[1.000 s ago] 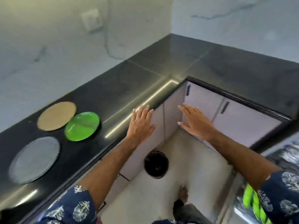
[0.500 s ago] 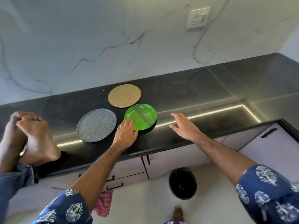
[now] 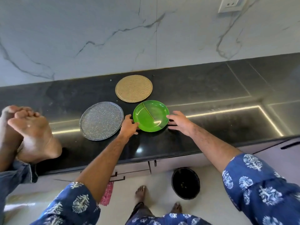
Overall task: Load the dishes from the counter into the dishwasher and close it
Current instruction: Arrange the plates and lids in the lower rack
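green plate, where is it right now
On the black counter in the head view, between both hands, just right of the speckled grey plate and in front of the tan plate.

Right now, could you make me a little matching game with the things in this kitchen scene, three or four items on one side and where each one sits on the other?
Things:
1. Green plate
2. Tan plate
3. Grey plate
4. Black bin

Places:
A. on the floor below the counter
B. on the counter, nearest the wall
C. between the two hands
D. on the counter, left of the left hand

Pairs: 1-C, 2-B, 3-D, 4-A
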Tool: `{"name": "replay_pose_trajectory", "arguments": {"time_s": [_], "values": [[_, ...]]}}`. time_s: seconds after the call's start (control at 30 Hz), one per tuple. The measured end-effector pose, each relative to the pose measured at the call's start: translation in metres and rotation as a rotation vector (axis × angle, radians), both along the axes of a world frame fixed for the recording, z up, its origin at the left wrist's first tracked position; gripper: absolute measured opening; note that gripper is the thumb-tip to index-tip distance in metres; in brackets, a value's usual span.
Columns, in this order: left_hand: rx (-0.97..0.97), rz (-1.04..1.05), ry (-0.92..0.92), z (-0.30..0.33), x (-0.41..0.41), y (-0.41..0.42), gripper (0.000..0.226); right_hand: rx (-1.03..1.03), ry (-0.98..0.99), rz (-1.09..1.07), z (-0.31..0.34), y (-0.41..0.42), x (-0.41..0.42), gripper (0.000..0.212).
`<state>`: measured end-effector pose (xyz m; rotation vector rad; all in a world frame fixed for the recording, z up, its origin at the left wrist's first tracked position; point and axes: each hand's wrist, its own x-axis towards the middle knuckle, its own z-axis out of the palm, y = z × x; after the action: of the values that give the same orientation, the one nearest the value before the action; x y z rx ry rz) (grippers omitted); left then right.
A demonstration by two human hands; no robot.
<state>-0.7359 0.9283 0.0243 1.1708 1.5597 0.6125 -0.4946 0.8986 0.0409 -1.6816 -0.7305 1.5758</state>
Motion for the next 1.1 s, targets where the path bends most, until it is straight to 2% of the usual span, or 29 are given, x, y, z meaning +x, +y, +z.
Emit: {"name": "replay_pose_trajectory", "arguments": {"time_s": [0.13, 0.33, 0.47, 0.6, 0.77, 0.93, 1.1], "values": [[-0.011, -0.084, 0.003, -0.007, -0.002, 0.016, 0.055, -0.026, 0.036, -0.081, 0.002, 0.002, -0.007, 0.026], [0.094, -0.277, -0.187, -0.001, 0.017, 0.035, 0.049, -0.014, 0.061, -0.297, 0.007, -0.034, 0.014, 0.032], [0.102, -0.426, -0.304, 0.013, 0.081, 0.021, 0.047, 0.038, 0.099, -0.455, 0.015, -0.094, 0.042, 0.038], [0.086, -0.719, -0.384, 0.026, 0.152, -0.019, 0.051, 0.098, 0.115, -0.580, 0.024, -0.177, 0.074, 0.046], [0.055, -1.082, -0.440, 0.038, 0.255, -0.128, 0.067, 0.170, 0.061, -0.844, 0.030, -0.327, 0.115, 0.045], [0.054, -1.377, -0.389, 0.029, 0.339, -0.282, 0.051, 0.195, 0.064, -1.160, 0.023, -0.499, 0.129, 0.039], [-0.003, -1.691, -0.335, 0.020, 0.387, -0.436, 0.061, 0.203, 0.071, -1.424, 0.009, -0.660, 0.115, 0.039]]}}
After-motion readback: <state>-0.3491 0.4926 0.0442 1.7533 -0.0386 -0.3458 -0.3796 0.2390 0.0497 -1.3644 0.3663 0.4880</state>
